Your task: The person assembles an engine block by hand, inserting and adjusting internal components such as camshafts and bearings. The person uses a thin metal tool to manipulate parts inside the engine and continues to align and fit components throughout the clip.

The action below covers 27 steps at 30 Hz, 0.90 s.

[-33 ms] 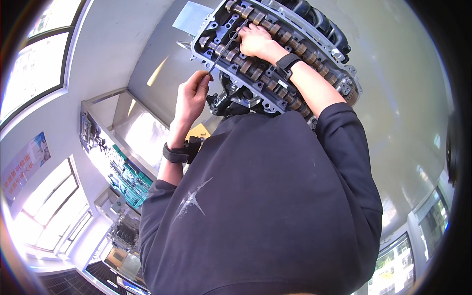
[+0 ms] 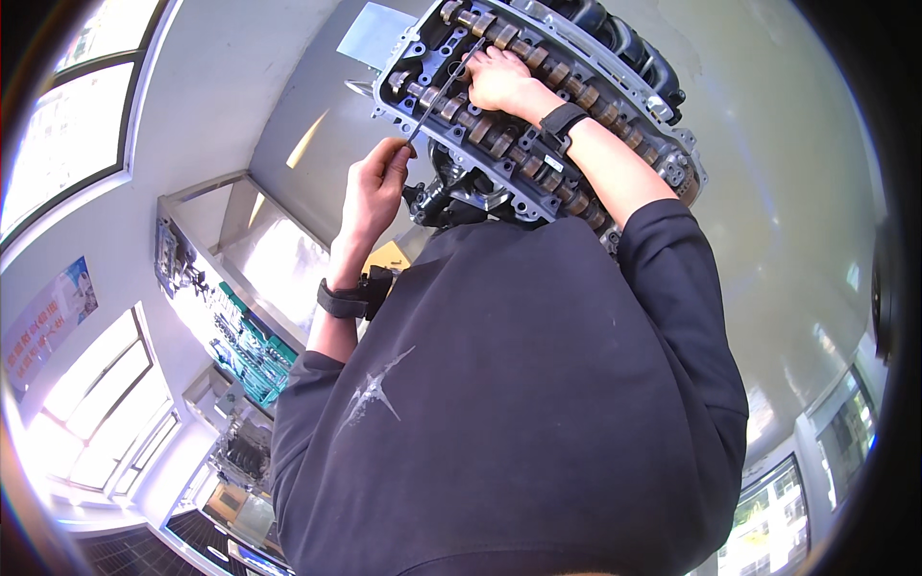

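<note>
An engine's cylinder head (image 2: 526, 204) lies in front of me, its far and near camshafts (image 2: 501, 142) exposed side by side with their lobes showing. A long, thin dark bar (image 2: 442, 96) runs slantwise across its left end, over the near camshaft. My left hand (image 2: 375, 187) pinches the bar's near end between thumb and fingers, just outside the casting's edge. Between the two camshafts, my right hand (image 2: 499, 82) reaches down beside the bar's far end with its fingers curled. Those fingertips are partly hidden, so I cannot see exactly what they grip.
Black curved pipes (image 2: 624, 53) run along the engine's far side. A pale flat panel (image 2: 373, 31) juts out at its left end. To my left stands a framed bench (image 2: 206, 187), with a teal tool case (image 2: 252, 350) and metal engine parts (image 2: 178, 257) nearby.
</note>
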Available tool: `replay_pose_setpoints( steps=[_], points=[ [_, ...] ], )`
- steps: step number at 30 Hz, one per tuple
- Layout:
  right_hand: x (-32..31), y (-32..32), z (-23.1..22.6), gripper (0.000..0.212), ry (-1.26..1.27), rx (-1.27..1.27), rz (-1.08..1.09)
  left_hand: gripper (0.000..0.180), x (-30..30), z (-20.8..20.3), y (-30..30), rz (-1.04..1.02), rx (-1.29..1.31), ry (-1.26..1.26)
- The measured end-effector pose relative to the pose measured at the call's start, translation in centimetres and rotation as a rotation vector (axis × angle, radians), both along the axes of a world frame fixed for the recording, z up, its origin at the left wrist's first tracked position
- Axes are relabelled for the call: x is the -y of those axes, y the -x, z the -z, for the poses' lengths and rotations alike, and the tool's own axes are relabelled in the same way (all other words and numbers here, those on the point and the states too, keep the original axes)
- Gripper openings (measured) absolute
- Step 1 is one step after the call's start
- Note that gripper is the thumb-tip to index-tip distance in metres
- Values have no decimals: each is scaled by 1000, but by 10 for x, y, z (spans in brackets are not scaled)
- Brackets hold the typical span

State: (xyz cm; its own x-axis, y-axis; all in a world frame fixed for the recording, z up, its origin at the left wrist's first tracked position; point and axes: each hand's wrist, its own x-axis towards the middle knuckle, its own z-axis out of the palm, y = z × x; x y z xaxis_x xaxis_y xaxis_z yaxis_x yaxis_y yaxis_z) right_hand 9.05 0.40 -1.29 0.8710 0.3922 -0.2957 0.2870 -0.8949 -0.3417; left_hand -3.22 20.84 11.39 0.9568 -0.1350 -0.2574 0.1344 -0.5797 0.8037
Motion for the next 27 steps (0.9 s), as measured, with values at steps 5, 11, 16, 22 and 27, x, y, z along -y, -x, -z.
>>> replay_pose_setpoints(
  steps=[5,11,16,22,27],
  points=[
    [4,-3,0,43,-32,1,-17,14,-2,5,0,-9,-15,20],
    [0,-8,-7,29,16,8,15,15,-3,14,-2,-17,2,25],
    [-1,-6,-6,28,33,72,32,15,-5,18,-2,-24,5,50],
    [-3,-6,-5,26,7,88,51,15,-10,23,-2,-50,23,73],
    [-7,-7,-5,25,-11,127,102,15,-13,22,0,-66,37,74]
  ],
)
